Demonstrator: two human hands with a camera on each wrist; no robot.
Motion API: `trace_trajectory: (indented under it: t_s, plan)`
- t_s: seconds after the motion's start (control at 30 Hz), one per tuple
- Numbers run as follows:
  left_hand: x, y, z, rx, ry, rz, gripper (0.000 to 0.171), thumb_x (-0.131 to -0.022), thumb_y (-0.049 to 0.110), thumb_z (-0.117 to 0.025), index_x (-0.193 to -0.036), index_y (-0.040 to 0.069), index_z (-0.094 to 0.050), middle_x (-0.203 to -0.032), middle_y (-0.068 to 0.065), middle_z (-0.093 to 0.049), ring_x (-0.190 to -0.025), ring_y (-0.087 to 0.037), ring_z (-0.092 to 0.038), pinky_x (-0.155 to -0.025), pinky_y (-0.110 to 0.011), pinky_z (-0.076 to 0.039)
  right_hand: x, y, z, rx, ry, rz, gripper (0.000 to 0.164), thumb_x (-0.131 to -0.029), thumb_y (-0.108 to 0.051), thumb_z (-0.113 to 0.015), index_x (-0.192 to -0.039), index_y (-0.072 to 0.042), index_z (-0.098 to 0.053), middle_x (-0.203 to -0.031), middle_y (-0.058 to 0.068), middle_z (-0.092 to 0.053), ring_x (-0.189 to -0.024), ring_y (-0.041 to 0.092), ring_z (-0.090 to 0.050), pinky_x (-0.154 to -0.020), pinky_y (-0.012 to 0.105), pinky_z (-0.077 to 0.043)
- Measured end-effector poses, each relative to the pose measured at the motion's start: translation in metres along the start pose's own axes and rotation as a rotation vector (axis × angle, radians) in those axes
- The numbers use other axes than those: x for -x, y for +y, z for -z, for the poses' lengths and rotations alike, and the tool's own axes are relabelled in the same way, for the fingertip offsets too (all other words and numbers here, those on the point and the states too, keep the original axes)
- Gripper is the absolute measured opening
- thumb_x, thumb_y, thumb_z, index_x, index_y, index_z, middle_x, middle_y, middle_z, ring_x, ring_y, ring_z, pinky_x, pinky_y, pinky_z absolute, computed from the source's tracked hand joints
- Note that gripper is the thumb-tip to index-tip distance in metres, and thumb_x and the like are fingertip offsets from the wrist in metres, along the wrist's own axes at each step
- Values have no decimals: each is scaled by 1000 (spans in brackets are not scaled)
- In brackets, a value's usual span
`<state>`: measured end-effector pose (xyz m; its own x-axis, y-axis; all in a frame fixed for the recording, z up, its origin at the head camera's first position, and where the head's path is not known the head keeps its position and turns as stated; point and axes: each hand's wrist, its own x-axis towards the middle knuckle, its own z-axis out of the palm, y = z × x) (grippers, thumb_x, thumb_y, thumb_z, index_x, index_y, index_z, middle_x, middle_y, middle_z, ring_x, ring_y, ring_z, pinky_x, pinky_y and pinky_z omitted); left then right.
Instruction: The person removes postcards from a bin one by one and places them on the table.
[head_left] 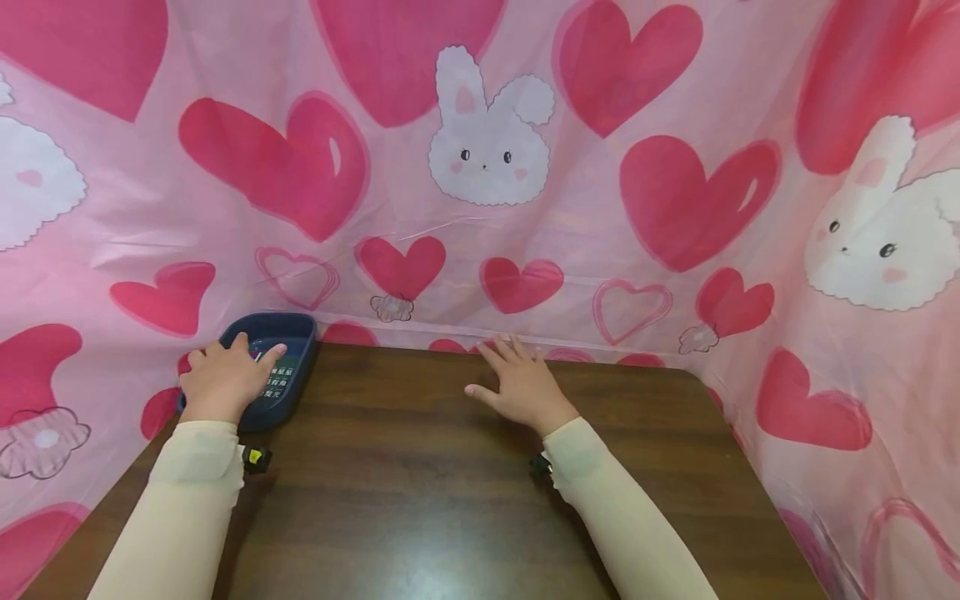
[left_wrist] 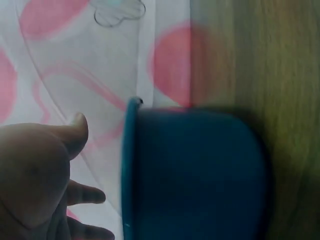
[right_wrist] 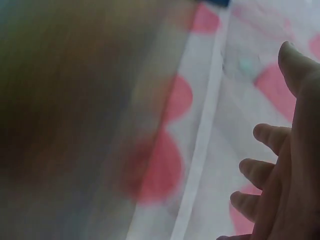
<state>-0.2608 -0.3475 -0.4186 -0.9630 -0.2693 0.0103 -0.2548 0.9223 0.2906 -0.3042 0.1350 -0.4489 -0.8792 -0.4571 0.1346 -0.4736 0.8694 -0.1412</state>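
Head view: blue tray (head_left: 303,368), long axis roughly front-to-back; left hand (head_left: 222,379), right hand (head_left: 525,386) both spread.

Dark-blue tray (head_left: 302,372), pink heart-patterned cloth (head_left: 585,208)

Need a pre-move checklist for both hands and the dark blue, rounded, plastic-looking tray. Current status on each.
1. Left hand free: ok, nothing visibly held.
2. Right hand free: ok, fingers spread, nothing held.
3. Dark blue, rounded, plastic-looking tray upright: ok, at the far left of the brown wood-grain table.
4. Left hand gripping tray: not ok, fingers aren't curled round it.
5. Dark green item with white characters fully visible: not ok, left hand partly covers it.
6. Item loose inside: cannot tell.
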Motion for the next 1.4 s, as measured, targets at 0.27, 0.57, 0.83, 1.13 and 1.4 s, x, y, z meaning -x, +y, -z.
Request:
trace_trajectory:
  t_s: [0.27,0.57,0.83,1.13,1.4]
  plan:
    - [-7,-17,-7,27,-65,88,112,-110,75,-44,-171,-15,-17,-150,-57,-28,-138,-80,-34,-113,-91,-41,-31,-74,-21,-10,-101,164,95,-103,-85,-49,-182,-37,-28,-192,-1,-21,-179,35,-18,-139,73,-24]
    - [-15,-15,-7,42,-64,96,106,-112,70,-45,-166,-19,-23,-144,-56,-35,-133,-77,-37,-110,-89,-45,-59,-143,-42,-46,-159,284,92,-105,-86,-46,-182,-42,-22,-192,-9,-14,-180,27,-14,-140,67,-26]
    - [-14,-15,-5,39,-51,98,95,-117,62,-33,-163,-22,-28,-138,-54,-42,-126,-72,-40,-107,-87,-47,-79,-195,-46,-45,-232,312,91,-103,-87,-47,-180,-50,-18,-190,-20,-7,-180,18,-7,-142,60,-25]
    - [-13,-9,-2,19,-60,89,93,-118,61,-32,-158,-22,-38,-139,-53,-47,-123,-69,-45,-104,-85,-51,-83,-227,-46,1,-292,348,89,-103,-86,-48,-178,-57,-10,-186,-28,7,-179,11,-1,-143,53,-25]
    - [-7,5,0,47,-91,15,97,-118,66,-29,-158,-22,-41,-150,-53,-48,-130,-74,-53,-100,-84,-54,-80,-219,-51,-16,-300,378,88,-105,-82,-52,-180,-52,-15,-188,-26,2,-179,12,-6,-142,53,-29]
